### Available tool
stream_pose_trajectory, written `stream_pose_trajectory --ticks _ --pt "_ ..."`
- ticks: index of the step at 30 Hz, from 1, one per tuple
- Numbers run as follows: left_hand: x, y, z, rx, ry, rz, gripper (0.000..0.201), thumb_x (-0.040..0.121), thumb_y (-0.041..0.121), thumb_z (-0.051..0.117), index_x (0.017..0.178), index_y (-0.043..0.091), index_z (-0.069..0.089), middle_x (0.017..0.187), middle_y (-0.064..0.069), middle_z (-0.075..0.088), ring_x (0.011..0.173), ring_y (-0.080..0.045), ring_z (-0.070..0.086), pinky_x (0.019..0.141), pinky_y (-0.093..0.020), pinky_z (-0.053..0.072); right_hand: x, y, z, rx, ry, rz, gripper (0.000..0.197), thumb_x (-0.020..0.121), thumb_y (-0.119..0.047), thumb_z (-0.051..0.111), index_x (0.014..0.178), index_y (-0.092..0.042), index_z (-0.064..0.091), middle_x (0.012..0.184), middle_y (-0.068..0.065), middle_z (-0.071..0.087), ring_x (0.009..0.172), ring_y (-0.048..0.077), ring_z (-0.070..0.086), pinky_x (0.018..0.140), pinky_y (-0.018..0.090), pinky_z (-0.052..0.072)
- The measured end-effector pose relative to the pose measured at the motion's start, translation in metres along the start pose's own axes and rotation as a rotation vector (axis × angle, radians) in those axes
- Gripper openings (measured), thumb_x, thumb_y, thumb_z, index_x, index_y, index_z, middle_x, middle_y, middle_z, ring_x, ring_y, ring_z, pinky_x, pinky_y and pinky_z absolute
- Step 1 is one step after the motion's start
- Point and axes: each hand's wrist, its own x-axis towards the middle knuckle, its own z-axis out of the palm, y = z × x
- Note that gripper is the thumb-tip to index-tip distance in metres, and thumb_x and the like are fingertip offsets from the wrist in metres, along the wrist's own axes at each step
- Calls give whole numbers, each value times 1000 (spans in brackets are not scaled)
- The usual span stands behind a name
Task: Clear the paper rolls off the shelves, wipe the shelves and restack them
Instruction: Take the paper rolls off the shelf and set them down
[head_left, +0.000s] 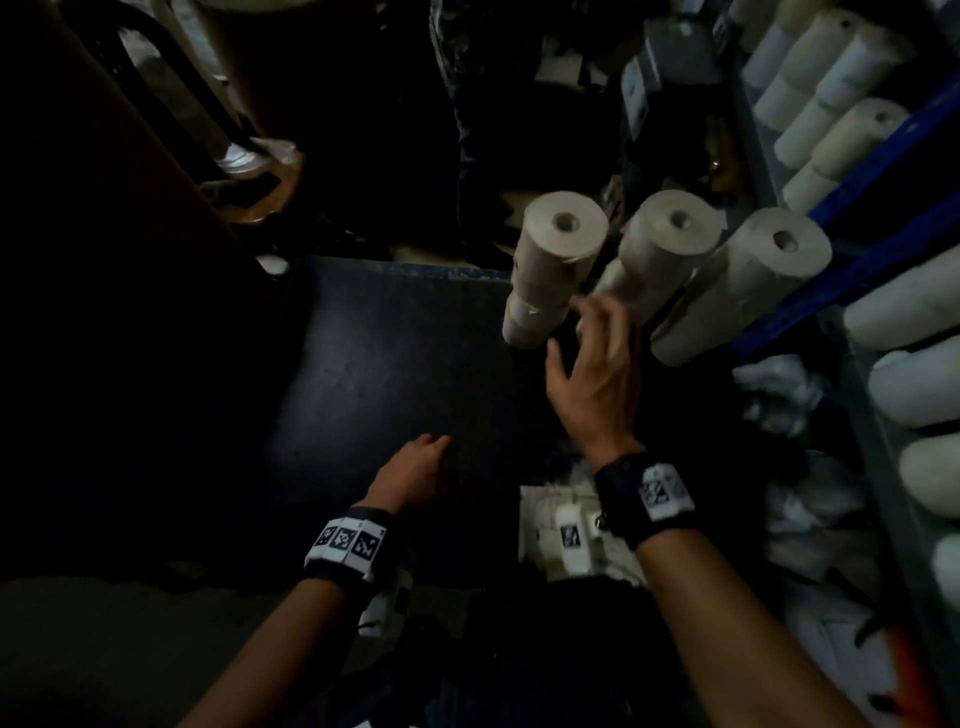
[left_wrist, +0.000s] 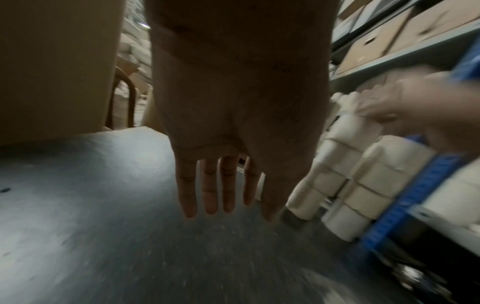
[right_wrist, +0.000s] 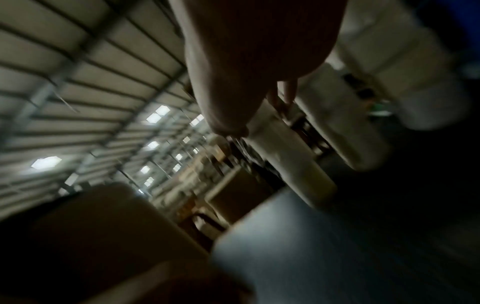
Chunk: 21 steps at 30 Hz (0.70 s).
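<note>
Three tall stacks of beige paper rolls stand on a dark flat platform (head_left: 395, 364): a left stack (head_left: 550, 260), a middle stack (head_left: 660, 244) and a right stack (head_left: 743, 291) that leans against a blue shelf beam (head_left: 883, 156). My right hand (head_left: 587, 353) reaches between the left and middle stacks, fingers spread, with the fingertips (right_wrist: 283, 96) at the foot of a stack (right_wrist: 285, 156). It holds nothing. My left hand (head_left: 415, 467) hovers low over the platform (left_wrist: 103, 205), empty, with its fingers (left_wrist: 223, 185) straight. The stacks (left_wrist: 369, 185) lie to its right.
The shelf unit on the right holds several white rolls (head_left: 831, 104) lying on their sides. Crumpled white plastic (head_left: 779, 389) lies below the shelf edge. A white object (head_left: 561, 530) sits under my right wrist. A large cardboard box (left_wrist: 52, 61) stands at the platform's far left.
</note>
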Motion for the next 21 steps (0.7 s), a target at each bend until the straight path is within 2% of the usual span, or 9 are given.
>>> stream_pose_trajectory --ticks 3,6,8,11,15,18,21 --pt "-21 2 7 27 -11 64 55 94 36 73 141 14 54 133 -14 57 118 -38 62 97 -49 52 -108 2 7 -69 -303 90 33 91 -26 67 124 -24 61 126 -1 53 112 26 58 91 45 54" --pt "-51 5 22 33 -54 102 52 96 38 69 141 17 53 134 -11 56 118 -36 61 97 -50 53 -203 0 8 -106 -645 276 35 92 -31 68 126 -28 58 127 -6 54 117 21 59 91 41 55" --pt "-76 5 37 47 -92 134 51 96 46 64 139 21 55 132 -9 57 116 -34 62 96 -50 54 -252 -3 1 -113 -734 371 34 94 -31 68 126 -25 58 126 -4 56 116 22 59 89 39 55" --pt "-116 4 63 61 -148 181 45 99 49 63 136 25 58 132 -6 59 117 -32 63 96 -48 54 -311 -14 -19 -78 -711 515 36 94 -29 70 127 -21 58 129 1 56 117 23 59 92 37 52" --pt "-157 15 93 144 -190 302 44 98 49 62 137 29 57 130 -5 61 117 -31 64 94 -45 55 -375 -25 -54 -74 -629 682 39 93 -32 72 128 -25 56 130 -2 56 119 22 59 94 39 53" --pt "-178 46 108 207 -222 420 43 96 46 63 134 25 59 131 -7 61 116 -32 64 93 -42 55 -416 -32 -92 -106 -494 781 38 92 -34 73 126 -28 56 128 -3 55 120 23 58 94 41 54" --pt "-198 94 116 254 -240 567 41 96 45 65 132 26 58 132 -5 60 115 -31 64 90 -43 56 -448 -34 -145 -159 -351 842 38 93 -33 73 127 -26 56 128 -1 54 120 24 57 94 44 54"
